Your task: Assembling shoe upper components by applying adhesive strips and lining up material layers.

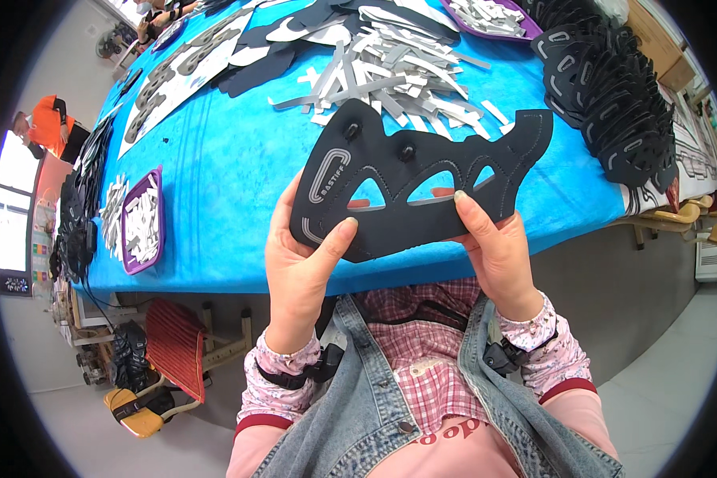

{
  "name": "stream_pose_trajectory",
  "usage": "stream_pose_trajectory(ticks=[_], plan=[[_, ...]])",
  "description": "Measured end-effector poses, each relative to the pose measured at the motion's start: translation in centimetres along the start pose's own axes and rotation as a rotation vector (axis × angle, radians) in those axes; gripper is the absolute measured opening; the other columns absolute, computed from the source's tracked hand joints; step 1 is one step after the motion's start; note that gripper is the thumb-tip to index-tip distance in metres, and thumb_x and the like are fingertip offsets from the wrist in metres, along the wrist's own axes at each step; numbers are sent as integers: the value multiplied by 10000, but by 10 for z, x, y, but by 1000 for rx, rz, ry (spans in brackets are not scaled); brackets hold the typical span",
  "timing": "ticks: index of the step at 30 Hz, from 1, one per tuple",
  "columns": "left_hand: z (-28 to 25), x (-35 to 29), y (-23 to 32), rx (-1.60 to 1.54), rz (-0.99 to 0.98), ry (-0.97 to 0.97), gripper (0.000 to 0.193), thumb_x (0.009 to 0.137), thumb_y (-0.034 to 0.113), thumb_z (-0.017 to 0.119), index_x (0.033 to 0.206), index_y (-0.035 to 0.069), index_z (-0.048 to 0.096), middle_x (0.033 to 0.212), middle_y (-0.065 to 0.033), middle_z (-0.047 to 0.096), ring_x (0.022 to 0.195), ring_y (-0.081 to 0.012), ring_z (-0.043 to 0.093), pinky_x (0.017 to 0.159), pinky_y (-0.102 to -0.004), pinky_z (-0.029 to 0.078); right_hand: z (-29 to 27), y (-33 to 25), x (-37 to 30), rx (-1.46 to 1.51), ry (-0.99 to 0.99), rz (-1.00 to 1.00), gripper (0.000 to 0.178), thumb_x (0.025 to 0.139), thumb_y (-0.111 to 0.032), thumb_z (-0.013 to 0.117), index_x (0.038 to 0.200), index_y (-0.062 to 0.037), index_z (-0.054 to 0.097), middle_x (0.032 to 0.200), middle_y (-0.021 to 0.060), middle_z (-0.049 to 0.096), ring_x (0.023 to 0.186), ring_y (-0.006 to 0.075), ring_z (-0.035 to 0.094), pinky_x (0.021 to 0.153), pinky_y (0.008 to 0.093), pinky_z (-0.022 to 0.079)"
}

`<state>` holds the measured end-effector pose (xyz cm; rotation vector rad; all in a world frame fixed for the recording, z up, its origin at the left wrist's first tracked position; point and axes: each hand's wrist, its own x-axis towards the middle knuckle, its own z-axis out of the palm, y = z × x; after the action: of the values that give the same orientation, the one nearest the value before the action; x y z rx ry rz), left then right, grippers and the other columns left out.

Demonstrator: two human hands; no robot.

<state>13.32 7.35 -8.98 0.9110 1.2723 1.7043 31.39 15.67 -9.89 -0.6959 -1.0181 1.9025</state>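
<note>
In front of me, above the near edge of the table, I hold a flat black stitched panel (422, 219) with three cut-out openings, two black round knobs and a grey printed loop at its left end. My left hand (299, 259) is closed on its left end, thumb on the face and fingers behind. My right hand (494, 247) grips the lower right edge the same way, the thumb beside the openings. The fingers behind the panel are mostly hidden, though a few tips show through the openings.
A blue-covered table (239, 223) carries a heap of white and grey strips (398, 68), black panels stacked (605, 111) at right, and a purple tray (161, 219) of strips at left. A red-covered chair (171, 346) stands lower left. A person in orange (49, 123) is beyond.
</note>
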Motion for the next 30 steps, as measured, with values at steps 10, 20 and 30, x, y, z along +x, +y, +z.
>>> stream_pose_trajectory(ticks=[10, 20, 30], plan=[[1, 4, -2, 0, 3, 3, 611, 820, -11, 643, 1339, -28, 322, 1147, -157, 580, 1043, -233, 598, 852, -328, 520, -3, 2, 3, 7, 10, -6, 175, 908, -143, 586, 1013, -3, 604, 1074, 132, 640, 924, 153, 625, 795, 277, 513], [4, -7, 6, -16, -44, 16, 632, 815, 8, 663, 1357, 41, 340, 1065, -116, 621, 977, -161, 600, 822, -275, 497, 5, 10, -2, -201, -6, 0, 216, 868, -110, 622, 1056, -3, 627, 1037, 53, 632, 955, 125, 572, 851, 267, 443], [14, -14, -4, 54, 68, -37, 604, 812, -21, 657, 1327, -7, 340, 1114, -125, 608, 1011, -158, 610, 836, -261, 512, -15, 26, -6, -79, 59, -50, 247, 907, -152, 589, 1114, -26, 538, 1075, 56, 574, 1001, 148, 570, 877, 296, 473]])
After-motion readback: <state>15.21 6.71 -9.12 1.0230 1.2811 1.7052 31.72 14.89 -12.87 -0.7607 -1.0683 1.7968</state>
